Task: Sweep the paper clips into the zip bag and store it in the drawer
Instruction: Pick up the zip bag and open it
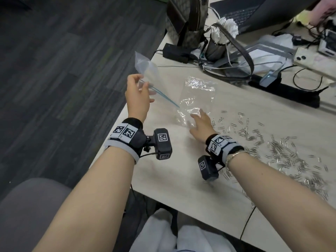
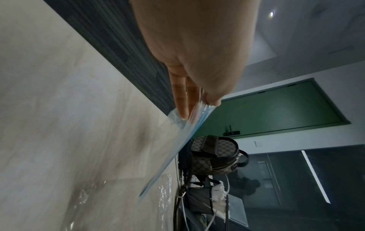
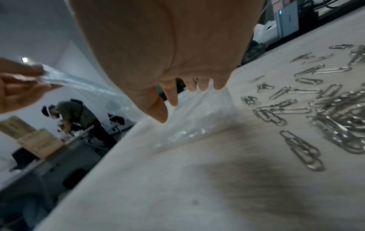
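Note:
A clear zip bag with a blue zip strip lies on the pale table, with some paper clips at its far end. My left hand pinches the zip edge and holds that side lifted over the table's left edge; in the left wrist view thumb and fingers clamp the bag. My right hand has straight, spread fingers touching the bag's near end. Loose silver paper clips are scattered to the right of that hand, and they show close up in the right wrist view.
Behind the bag stand a patterned backpack, a black power adapter, a mesh cup, cables, a phone and a laptop. The floor drops off left of the table edge. A grey chair is nearby.

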{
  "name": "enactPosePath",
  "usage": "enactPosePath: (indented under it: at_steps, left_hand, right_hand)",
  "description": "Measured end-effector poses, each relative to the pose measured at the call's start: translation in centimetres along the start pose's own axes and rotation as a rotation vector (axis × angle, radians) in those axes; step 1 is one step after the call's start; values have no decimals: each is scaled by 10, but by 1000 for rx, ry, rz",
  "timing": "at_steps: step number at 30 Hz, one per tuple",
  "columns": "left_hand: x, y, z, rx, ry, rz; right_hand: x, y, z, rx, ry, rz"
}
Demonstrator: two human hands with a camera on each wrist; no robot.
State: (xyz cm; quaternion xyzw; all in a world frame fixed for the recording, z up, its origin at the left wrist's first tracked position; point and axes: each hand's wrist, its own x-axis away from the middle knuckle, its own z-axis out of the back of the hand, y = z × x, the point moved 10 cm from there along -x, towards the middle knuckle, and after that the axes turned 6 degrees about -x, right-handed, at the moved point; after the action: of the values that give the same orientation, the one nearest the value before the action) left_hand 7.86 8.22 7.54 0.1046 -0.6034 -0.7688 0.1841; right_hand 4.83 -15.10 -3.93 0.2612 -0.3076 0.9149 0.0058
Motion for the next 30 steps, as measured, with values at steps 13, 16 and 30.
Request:
enactPosePath:
  at_steps: [13,16,30]
  left_hand:
    - [72,91,-52,59,-334,-196]
    - [95,103,-70,81,-456,-220]
    - [207,152,-133,31,-609,-360]
  right_hand:
    - [108,-106,83,-290,329,474]
    - [132,-93,97,-373,408,430]
    - [248,-13,167,-479,772,395]
